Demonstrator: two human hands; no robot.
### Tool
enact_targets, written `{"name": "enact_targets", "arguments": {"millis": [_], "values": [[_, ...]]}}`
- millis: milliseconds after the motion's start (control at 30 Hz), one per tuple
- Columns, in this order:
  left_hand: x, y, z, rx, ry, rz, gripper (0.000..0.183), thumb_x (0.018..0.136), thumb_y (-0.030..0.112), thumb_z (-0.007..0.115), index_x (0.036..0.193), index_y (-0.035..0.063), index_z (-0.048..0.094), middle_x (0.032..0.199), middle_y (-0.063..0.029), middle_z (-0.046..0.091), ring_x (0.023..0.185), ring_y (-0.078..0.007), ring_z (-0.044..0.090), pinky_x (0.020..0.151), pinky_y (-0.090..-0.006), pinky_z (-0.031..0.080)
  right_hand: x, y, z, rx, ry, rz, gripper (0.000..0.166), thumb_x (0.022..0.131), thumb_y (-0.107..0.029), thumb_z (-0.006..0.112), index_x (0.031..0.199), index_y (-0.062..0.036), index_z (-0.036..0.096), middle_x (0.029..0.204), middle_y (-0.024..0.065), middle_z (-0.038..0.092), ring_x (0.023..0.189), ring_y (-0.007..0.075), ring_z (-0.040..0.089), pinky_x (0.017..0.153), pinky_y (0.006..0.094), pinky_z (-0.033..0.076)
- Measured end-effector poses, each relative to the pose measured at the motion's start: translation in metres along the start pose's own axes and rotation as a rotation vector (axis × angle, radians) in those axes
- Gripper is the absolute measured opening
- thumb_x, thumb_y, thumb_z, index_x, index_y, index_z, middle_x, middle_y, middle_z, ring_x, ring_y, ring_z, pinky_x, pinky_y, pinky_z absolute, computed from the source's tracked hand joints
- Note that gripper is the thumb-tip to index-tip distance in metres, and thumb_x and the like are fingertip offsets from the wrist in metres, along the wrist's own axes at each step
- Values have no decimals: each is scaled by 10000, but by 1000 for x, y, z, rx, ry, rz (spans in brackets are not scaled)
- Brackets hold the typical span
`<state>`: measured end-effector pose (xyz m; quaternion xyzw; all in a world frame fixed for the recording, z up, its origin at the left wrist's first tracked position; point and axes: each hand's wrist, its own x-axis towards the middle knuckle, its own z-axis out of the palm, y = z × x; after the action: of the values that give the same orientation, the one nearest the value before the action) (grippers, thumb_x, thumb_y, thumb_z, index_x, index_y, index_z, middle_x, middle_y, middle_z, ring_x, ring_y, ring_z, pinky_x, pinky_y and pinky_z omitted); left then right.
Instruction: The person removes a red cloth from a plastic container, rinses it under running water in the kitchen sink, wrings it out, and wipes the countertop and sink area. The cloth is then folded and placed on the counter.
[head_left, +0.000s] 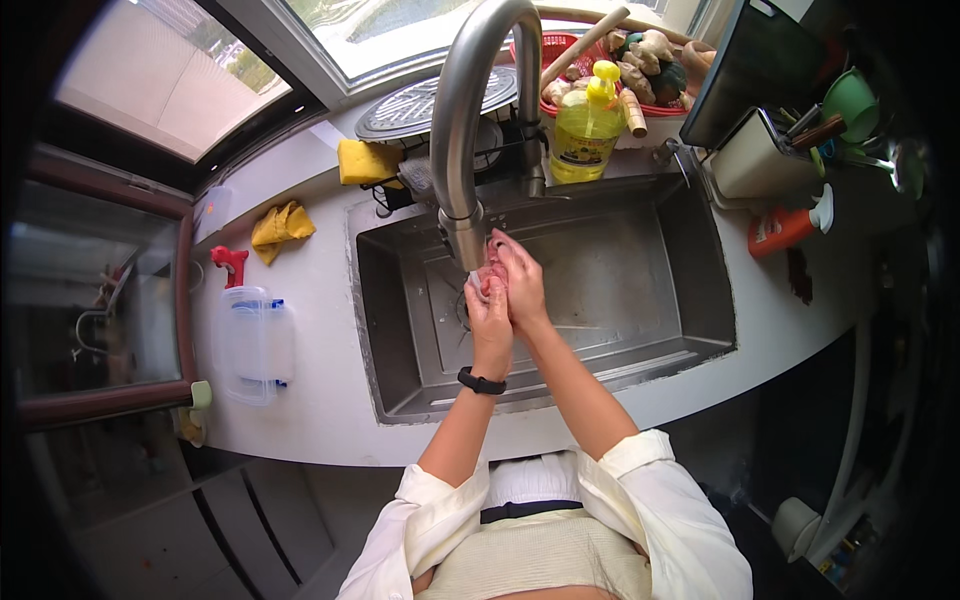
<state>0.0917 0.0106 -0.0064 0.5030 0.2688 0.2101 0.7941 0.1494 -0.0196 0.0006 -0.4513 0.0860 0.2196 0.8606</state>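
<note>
Pink raw meat (493, 264) is held between both hands just under the spout of a steel gooseneck tap (457, 150). My left hand (489, 319), with a black band at its wrist, cups it from the near left side. From the right, my right hand (528, 289) is wrapped against it with bent fingers. Both hands hide much of the meat. Below them lies the stainless steel sink (615, 262), its drain partly covered by the hands. Whether water is running cannot be made out.
Behind the sink stand a dish soap bottle (587, 131), a yellow sponge (369, 162) and a red basket (555, 51) holding ginger. To the left lie a yellow cloth (282, 229) and a clear plastic container (255, 345). An orange spray bottle (780, 231) lies beside the utensil holder (761, 161).
</note>
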Motion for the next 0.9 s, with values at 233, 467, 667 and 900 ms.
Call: {"name": "enact_targets", "arguments": {"millis": [233,467,667,900], "values": [[28,0,-37,-164,46,-228,248,1045,295,448,1146,72,486,1057,-59,585,978,-163,596,851,-305,518,-22,61,-15,-342,-114,-302,430,998,-119,454,1404,21,463,1027,62,633,870,123,616,816,249,512],[21,-9,-25,-44,-52,-97,380,1047,317,450,1325,67,381,1119,-44,537,984,-124,533,849,-289,463,-26,17,10,-103,-29,-47,409,1032,-196,466,1396,-10,485,1200,75,607,1057,112,571,931,275,463],[29,-4,-32,-206,-9,-112,260,1054,262,390,1250,105,456,1129,-33,557,990,-134,572,867,-286,492,-17,45,-8,-296,-161,-131,453,1046,-222,450,1457,-33,423,1207,83,619,1013,91,559,910,244,451],[10,17,-21,-216,-46,-280,368,1063,369,382,1327,115,406,948,13,536,875,-91,526,780,-261,461,-13,39,-1,-275,-110,-29,472,1050,-307,432,1377,27,496,1325,149,559,1219,200,501,1048,290,367]]}}
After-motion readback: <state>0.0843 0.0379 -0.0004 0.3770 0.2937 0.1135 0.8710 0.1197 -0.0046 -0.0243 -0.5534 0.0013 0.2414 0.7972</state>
